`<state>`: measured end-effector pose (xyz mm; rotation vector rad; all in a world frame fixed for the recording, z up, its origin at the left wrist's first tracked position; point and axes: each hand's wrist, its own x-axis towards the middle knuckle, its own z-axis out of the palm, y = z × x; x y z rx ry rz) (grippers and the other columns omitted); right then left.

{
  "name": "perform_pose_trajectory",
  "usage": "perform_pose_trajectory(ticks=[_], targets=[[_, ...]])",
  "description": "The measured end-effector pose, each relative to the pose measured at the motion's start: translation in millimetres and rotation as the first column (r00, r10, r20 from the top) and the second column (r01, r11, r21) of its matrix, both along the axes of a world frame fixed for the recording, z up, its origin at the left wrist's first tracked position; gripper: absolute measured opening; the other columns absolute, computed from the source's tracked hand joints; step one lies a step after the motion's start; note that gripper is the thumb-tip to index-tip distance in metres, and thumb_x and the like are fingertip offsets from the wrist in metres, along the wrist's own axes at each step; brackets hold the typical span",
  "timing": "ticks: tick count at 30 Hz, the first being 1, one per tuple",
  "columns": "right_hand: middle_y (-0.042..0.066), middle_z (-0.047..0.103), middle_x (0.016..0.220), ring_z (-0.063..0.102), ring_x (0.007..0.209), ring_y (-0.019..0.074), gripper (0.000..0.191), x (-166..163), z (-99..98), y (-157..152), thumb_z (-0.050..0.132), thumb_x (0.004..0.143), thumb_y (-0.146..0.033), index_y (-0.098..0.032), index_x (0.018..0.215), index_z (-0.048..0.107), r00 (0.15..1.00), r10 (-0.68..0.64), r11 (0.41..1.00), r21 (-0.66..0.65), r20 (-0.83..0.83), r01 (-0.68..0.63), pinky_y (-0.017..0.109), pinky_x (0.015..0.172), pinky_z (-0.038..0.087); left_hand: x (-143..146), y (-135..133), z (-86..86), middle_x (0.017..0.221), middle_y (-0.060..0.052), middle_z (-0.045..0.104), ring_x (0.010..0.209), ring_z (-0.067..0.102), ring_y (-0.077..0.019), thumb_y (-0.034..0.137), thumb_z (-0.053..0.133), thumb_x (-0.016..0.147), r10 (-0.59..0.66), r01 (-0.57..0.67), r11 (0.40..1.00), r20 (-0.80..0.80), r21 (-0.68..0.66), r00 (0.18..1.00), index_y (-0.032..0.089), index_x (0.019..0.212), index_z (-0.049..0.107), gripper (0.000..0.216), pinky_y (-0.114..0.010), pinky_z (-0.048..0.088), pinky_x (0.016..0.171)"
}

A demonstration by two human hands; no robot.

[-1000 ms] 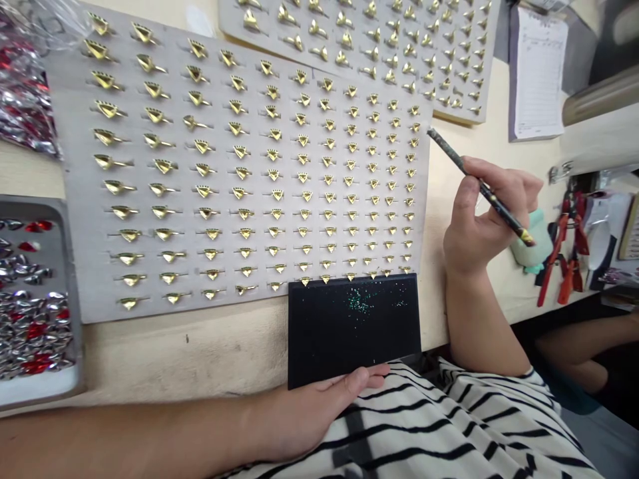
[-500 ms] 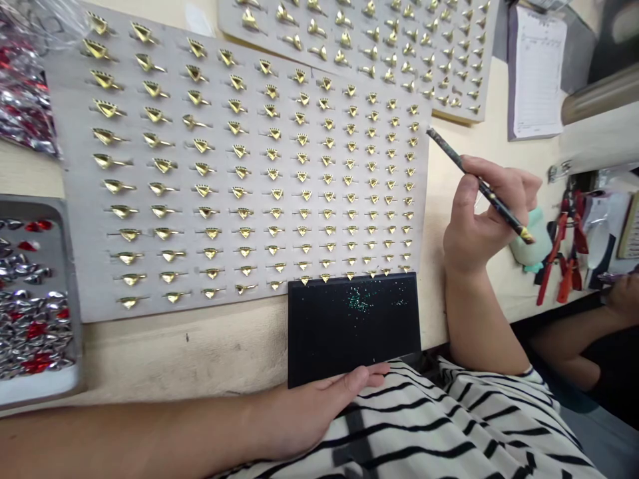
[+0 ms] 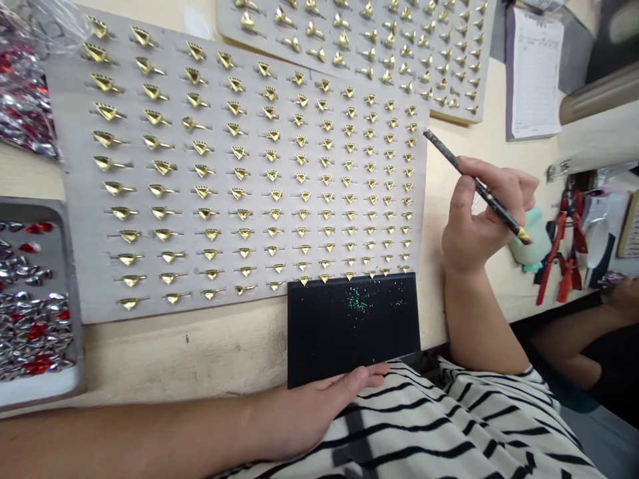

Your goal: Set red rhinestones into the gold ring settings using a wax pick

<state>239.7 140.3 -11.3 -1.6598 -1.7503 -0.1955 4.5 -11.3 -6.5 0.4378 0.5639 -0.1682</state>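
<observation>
A dark, speckled pencil-like stick (image 3: 452,158) with a yellowish rear end is pinched between the thumb and fingers of my right hand (image 3: 486,213). Its pale tip points up and left, near the right edge of a grey board (image 3: 254,256). Rows of gold rings (image 3: 276,195) with triangular heads stand in that board. My left hand (image 3: 319,406) lies outstretched along the near edge of a black tray (image 3: 349,346), thumb uppermost; some fingers are hidden. Tiny green and clear stones (image 3: 357,299) are scattered on the tray, which meets the board's lower edge.
A second board of gold rings (image 3: 344,41) lies behind. At left are a metal tray (image 3: 74,299) of silver and red stones and a plastic bag (image 3: 22,86). To the right are a notepad (image 3: 536,80), red-handled pliers (image 3: 552,259) and another person's arm (image 3: 569,342).
The view has shifted very slightly. My right hand and the stick sit a few pixels further left; my left hand and the black tray look unchanged.
</observation>
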Motion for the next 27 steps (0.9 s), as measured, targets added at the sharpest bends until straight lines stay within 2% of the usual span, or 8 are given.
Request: perform_pose_trajectory(ticks=[11,17,22,27], targets=[[-0.004,0.068,0.096,0.052,0.097,0.0119,0.019,-1.6,0.5,0.8,0.050,0.088,-0.032,-0.023,0.096,0.066,1.000,-0.007,1.000,0.026,-0.010,0.008,0.041,0.096,0.037,-0.2,1.7,2.0,0.145,0.010,0.045,0.140,0.032,-0.0148,0.064,0.026,0.093,0.001,-0.001,1.000,0.002,0.012,1.000,0.036,0.134,0.050,0.055,-0.034,0.013,0.122],[-0.006,0.067,0.098,0.053,0.099,0.0135,0.020,-0.7,0.1,0.1,0.049,0.089,-0.035,-0.028,0.099,0.064,1.000,-0.010,1.000,0.010,-0.015,0.011,0.042,0.097,0.037,-0.5,2.9,0.4,0.148,0.011,0.041,0.142,0.029,-0.0159,0.063,0.025,0.094,-0.012,0.011,0.999,0.014,0.030,1.000,0.037,0.131,0.053,0.053,-0.035,0.009,0.122],[-0.006,0.065,0.097,0.054,0.101,0.0146,0.021,1.7,-1.6,-0.3,0.049,0.089,-0.037,-0.032,0.103,0.063,1.000,-0.017,1.000,-0.001,-0.021,0.017,0.043,0.098,0.038,-0.7,0.0,-0.4,0.149,0.008,0.040,0.142,0.029,-0.0175,0.063,0.025,0.093,0.008,-0.008,1.000,0.022,0.027,1.000,0.033,0.131,0.054,0.057,-0.035,0.009,0.122],[-0.005,0.065,0.096,0.054,0.098,0.0138,0.020,2.8,-2.7,0.2,0.050,0.088,-0.037,-0.031,0.102,0.064,0.999,-0.021,1.000,0.017,-0.036,0.021,0.041,0.097,0.040,0.3,-2.4,-1.9,0.149,0.008,0.040,0.142,0.029,-0.0169,0.062,0.025,0.094,0.030,-0.031,0.999,0.026,0.025,0.999,0.033,0.132,0.053,0.056,-0.036,0.011,0.122]])
